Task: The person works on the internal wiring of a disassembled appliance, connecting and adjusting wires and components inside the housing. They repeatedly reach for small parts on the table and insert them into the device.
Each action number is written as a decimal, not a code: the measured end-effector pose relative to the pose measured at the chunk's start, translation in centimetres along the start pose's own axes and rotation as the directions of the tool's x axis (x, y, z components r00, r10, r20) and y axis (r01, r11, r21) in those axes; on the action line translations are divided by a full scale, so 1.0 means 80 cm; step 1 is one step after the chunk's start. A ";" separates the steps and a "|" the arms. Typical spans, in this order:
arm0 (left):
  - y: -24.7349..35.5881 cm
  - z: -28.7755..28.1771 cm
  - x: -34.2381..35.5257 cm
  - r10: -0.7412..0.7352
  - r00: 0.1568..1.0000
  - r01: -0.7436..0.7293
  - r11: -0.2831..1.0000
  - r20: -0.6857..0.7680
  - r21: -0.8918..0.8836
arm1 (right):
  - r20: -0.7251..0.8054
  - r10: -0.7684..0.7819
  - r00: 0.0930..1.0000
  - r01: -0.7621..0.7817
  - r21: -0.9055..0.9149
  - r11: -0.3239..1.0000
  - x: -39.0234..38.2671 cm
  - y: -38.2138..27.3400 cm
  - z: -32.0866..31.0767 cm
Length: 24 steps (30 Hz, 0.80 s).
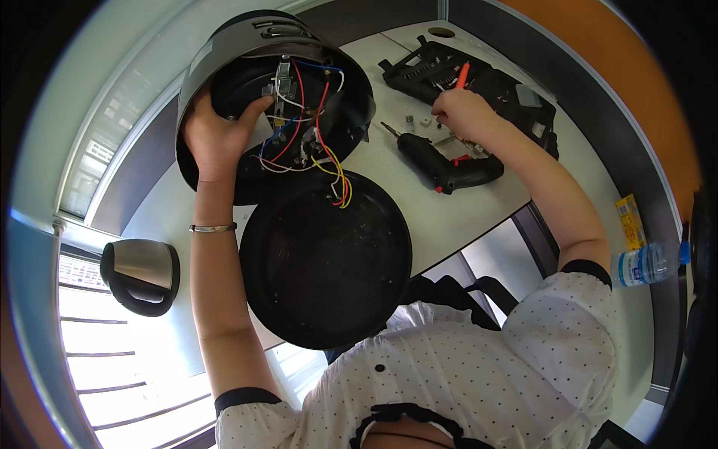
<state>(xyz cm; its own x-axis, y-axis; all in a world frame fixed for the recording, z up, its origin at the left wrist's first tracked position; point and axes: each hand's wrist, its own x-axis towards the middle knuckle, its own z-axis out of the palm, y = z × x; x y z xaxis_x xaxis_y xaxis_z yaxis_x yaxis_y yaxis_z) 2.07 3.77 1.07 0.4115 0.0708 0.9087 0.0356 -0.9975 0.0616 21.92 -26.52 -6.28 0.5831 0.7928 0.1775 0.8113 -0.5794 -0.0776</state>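
My left hand [218, 137] grips the left rim of a tipped cylindrical appliance housing [196, 78], dark grey with vent slots. The thumb reaches inside toward a metal bracket [283, 78]. Red, blue, white and yellow wires [320, 123] run through the open housing. Some lead down to a round black base cover [325, 262], which lies nearer me with its inner side up. At the far right, my right hand [465, 114] is closed at the tool case, with an orange-handled screwdriver [464, 75] rising from its fingers. The screwdriver's shaft is hidden.
A black tool case [535, 97] lies open at the back right. Before it rests a black-and-red power screwdriver [441, 161] with a bit, near small loose parts [426, 121]. An electric kettle [142, 275] stands left; a water bottle [649, 264] and yellow box [630, 221] are right.
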 end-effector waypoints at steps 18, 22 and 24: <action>0.013 -0.003 0.004 -0.036 0.999 0.037 0.999 0.019 -0.036 | -0.096 -0.196 0.976 0.195 -0.026 0.981 0.011 0.010 0.048; 0.012 -0.006 0.005 -0.012 1.000 0.013 0.998 0.005 -0.063 | -0.116 -0.190 0.975 0.186 -0.045 0.982 0.010 0.004 0.048; 0.010 -0.005 0.004 -0.036 0.999 0.036 0.999 0.013 -0.040 | -0.106 -0.176 0.979 0.171 -0.058 0.984 0.009 0.004 0.048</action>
<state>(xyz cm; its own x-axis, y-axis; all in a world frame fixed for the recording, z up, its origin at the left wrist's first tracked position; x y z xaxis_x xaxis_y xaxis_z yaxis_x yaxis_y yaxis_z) 1.84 2.96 1.54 0.4222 0.1063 0.9003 0.0142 -0.9938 0.1107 22.73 -25.38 -9.93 0.4232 0.8581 0.2909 0.8953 -0.4454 0.0114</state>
